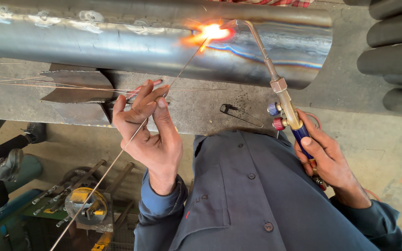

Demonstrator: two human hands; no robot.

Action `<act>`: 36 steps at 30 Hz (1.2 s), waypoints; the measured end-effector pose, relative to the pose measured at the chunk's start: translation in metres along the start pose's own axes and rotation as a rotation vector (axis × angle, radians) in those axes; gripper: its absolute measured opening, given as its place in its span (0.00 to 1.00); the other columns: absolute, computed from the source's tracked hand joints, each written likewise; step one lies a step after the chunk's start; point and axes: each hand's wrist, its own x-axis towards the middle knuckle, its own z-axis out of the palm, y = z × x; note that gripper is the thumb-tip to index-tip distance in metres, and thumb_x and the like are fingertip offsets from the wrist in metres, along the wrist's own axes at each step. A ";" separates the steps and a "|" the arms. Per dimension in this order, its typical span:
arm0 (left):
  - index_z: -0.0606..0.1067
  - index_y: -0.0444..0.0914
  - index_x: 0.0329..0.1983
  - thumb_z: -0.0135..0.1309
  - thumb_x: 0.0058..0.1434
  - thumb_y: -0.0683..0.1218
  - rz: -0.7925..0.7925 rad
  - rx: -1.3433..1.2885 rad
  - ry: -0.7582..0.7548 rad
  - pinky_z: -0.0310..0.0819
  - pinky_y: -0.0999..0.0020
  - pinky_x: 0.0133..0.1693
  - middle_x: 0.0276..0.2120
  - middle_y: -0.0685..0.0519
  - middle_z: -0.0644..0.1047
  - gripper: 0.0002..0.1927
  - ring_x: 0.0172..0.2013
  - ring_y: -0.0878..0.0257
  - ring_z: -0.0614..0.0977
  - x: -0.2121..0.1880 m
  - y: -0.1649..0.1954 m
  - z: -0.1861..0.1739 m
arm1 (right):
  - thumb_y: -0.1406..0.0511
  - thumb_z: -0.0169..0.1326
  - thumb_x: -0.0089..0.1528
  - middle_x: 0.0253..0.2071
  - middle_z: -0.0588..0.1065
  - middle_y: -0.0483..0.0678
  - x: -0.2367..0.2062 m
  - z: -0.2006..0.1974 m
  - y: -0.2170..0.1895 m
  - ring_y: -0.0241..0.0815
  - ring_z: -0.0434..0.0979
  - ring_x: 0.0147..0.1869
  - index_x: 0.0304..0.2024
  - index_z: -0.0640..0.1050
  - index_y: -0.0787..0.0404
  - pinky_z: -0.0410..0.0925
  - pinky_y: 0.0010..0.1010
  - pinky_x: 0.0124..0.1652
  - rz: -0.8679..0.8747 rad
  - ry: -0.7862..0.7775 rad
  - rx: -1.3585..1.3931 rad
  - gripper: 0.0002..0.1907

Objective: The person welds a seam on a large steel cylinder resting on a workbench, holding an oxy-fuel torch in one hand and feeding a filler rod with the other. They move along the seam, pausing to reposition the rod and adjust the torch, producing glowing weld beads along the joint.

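Your blue shirt; left hand pinching filler rod, right hand gripping lit torch at steel pipe.

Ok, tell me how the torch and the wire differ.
The torch is thick, brass with a blue grip and two knobs; the wire is thin, bare and grey. The right hand grips the torch in its fist; the left hand pinches the wire in its fingers. Both point at the flame on the pipe.
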 end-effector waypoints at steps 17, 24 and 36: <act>0.62 0.34 0.52 0.50 0.78 0.35 -0.004 -0.018 -0.003 0.42 0.55 0.76 0.45 0.43 0.84 0.09 0.63 0.50 0.80 0.001 -0.003 0.000 | 0.63 0.40 0.68 0.23 0.66 0.46 0.002 -0.001 -0.005 0.31 0.60 0.16 0.78 0.55 0.55 0.59 0.23 0.20 -0.002 -0.025 -0.008 0.34; 0.63 0.34 0.52 0.50 0.77 0.35 -0.013 -0.008 -0.001 0.42 0.54 0.76 0.45 0.42 0.84 0.09 0.63 0.50 0.80 0.001 -0.002 0.000 | 0.62 0.40 0.68 0.23 0.66 0.46 0.001 -0.002 -0.004 0.31 0.60 0.16 0.78 0.55 0.56 0.60 0.22 0.20 -0.017 -0.052 0.017 0.34; 0.62 0.37 0.51 0.51 0.79 0.37 0.008 0.042 0.015 0.46 0.55 0.75 0.44 0.46 0.84 0.09 0.63 0.52 0.80 0.000 -0.001 -0.007 | 0.62 0.40 0.68 0.23 0.66 0.46 0.000 -0.002 0.001 0.31 0.61 0.16 0.78 0.54 0.55 0.60 0.23 0.20 -0.004 -0.023 -0.006 0.34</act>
